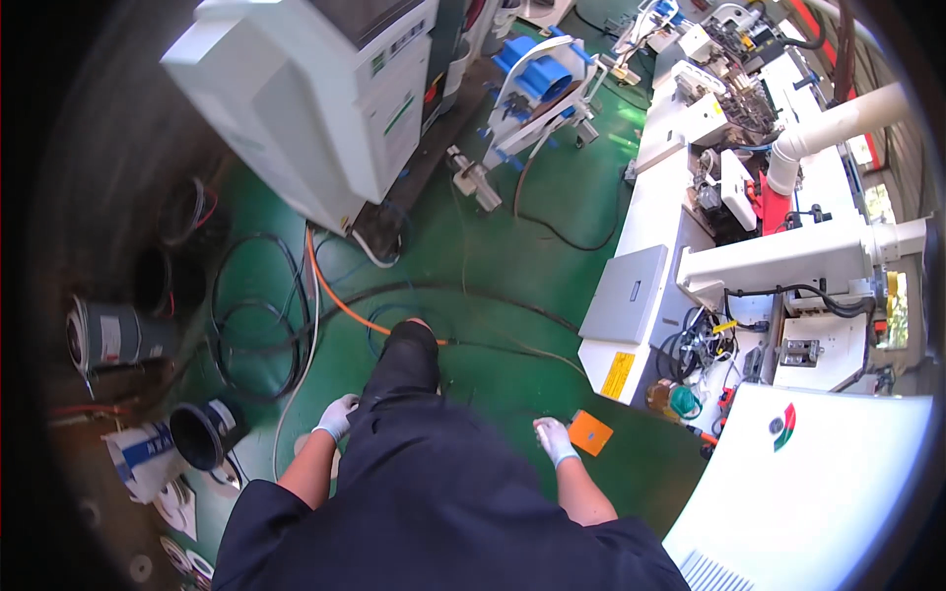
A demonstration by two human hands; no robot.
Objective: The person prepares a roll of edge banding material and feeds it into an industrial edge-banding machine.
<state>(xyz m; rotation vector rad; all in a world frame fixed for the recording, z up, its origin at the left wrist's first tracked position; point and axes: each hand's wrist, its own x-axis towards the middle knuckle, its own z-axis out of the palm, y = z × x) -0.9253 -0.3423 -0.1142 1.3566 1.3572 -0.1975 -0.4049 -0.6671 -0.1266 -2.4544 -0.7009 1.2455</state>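
My left hand, in a white glove, hangs beside my dark-clothed leg with its fingers loosely stretched and nothing seen in them. My right hand, also in a white glove, is held low at my right side. Its fingers are curled in, and whether anything lies inside them is hidden. Just right of it is a flat orange piece with a small dark spot; I cannot tell whether the hand touches it. One knee is forward above the green floor.
Black hoses and an orange cable cross the floor ahead. Black buckets line the left. A large white machine stands ahead left, a blue reel stand beyond it. A white machine line runs along the right.
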